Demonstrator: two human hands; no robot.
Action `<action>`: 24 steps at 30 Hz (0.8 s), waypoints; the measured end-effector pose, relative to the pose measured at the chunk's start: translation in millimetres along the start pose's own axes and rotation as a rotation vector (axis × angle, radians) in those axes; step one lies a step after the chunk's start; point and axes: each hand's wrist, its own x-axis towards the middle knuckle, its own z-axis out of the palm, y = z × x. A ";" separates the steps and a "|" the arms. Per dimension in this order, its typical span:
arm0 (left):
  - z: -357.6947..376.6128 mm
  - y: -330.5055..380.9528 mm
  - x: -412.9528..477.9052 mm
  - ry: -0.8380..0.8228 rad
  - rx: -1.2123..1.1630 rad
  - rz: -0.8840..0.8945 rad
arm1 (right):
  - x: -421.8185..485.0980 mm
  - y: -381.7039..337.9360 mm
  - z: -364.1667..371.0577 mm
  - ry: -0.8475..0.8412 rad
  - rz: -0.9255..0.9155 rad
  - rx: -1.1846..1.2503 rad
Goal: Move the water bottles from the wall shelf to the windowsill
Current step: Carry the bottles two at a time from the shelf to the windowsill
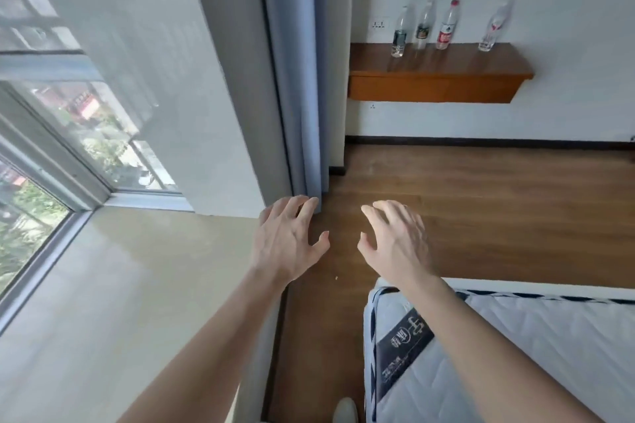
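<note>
Several clear water bottles stand upright on the brown wall shelf [446, 79] at the far side of the room: one with a dark green label [399, 33], one with a dark picture label [423, 27], one with a red cap and red label [447, 26], and one set apart at the right [494, 27]. The beige windowsill [120, 285] spreads out at the lower left, bare. My left hand [288, 240] and my right hand [395, 240] hover side by side in front of me, fingers spread and relaxed, holding nothing, far from the bottles.
A blue-grey curtain [295, 79] hangs between the window and the shelf wall. A mattress corner [481, 354] fills the lower right. Wooden floor [481, 199] lies between me and the shelf. A wall socket [378, 24] sits left of the bottles.
</note>
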 end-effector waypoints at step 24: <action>120.6 -17.3 376.3 -0.101 -0.059 0.275 | 279.2 139.3 93.3 -0.046 0.310 -0.166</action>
